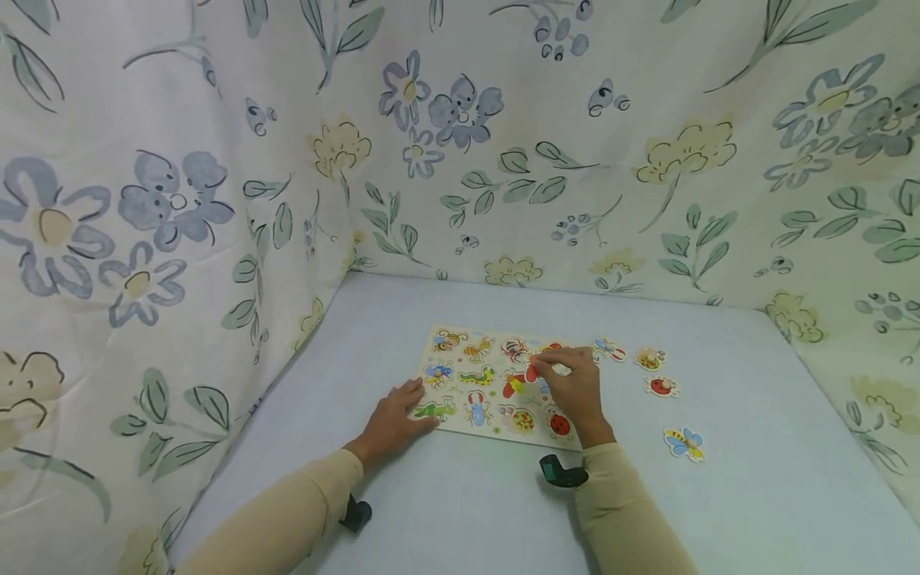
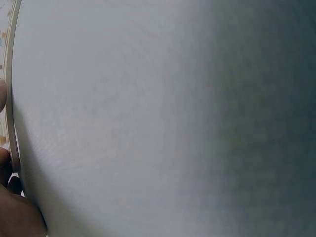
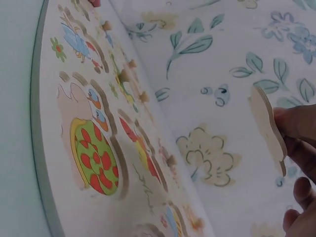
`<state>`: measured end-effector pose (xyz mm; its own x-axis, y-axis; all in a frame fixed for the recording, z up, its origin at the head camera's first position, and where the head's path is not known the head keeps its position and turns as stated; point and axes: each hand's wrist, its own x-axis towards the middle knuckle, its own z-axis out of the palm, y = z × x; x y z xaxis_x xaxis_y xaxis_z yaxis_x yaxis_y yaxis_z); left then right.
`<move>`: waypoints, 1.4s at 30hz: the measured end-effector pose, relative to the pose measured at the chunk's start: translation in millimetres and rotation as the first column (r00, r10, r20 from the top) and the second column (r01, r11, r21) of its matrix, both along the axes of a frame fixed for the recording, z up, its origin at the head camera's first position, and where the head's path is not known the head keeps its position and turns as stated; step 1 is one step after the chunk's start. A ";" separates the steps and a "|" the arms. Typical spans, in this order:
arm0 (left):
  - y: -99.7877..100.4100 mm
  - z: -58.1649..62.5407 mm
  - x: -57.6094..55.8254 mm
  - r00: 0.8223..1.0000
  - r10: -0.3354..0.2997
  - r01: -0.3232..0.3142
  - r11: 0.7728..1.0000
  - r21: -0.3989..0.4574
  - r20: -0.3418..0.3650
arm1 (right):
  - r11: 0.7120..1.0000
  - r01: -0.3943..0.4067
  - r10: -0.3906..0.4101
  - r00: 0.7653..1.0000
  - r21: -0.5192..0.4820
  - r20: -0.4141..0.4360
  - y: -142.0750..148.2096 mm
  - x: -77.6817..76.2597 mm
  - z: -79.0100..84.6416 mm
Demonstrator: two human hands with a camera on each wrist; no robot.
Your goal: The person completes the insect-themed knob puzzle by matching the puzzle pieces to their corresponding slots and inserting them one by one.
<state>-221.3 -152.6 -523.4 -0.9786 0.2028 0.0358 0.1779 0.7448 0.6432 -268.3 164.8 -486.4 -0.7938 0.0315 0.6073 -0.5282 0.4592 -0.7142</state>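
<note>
- Right hand [image 1: 577, 393] pinches a red puzzle piece [image 1: 532, 371] between thumb and fingers, held up above the insect board [image 1: 467, 430].
- Left hand [image 1: 391, 417] lies relaxed, fingers touching the board's left edge.
- Right wrist view alone shows the piece's pale, unprinted face; only the head view shows the ladybird piece [image 1: 661, 386] and yellow-and-blue winged piece [image 1: 685, 444] loose to the board's right.
- Plain tabletop [image 1: 467, 503] spreads between the forearms and out toward the floral cloth [image 1: 460, 239].

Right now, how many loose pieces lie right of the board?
4: beetle beside the board; snail right of the beetle; ladybug nearer than the snail; blue-winged bug nearer still. The right hand may hide others.
</note>
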 end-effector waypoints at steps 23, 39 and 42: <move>-0.4 2.4 -0.3 1.000 -0.005 0.005 1.000 -0.009 0.005 | 0.996 0.052 -0.067 0.969 0.068 0.240 -32.3 -12.6 -28.8; 0.2 2.5 -0.7 1.000 0.001 0.000 1.000 -0.021 0.014 | 0.983 0.063 -0.118 0.935 0.171 0.335 -32.7 -13.9 -34.6; 0.4 2.4 -0.1 1.000 0.002 -0.002 1.000 -0.022 0.011 | 0.981 0.056 -0.120 0.927 0.185 0.355 -33.7 -13.2 -35.0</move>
<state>-221.4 -152.3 -521.1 -0.9794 0.2011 0.0202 0.1688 0.7591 0.6287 -281.5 131.1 -521.4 -0.9593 0.0343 0.2803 -0.1990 0.6223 -0.7571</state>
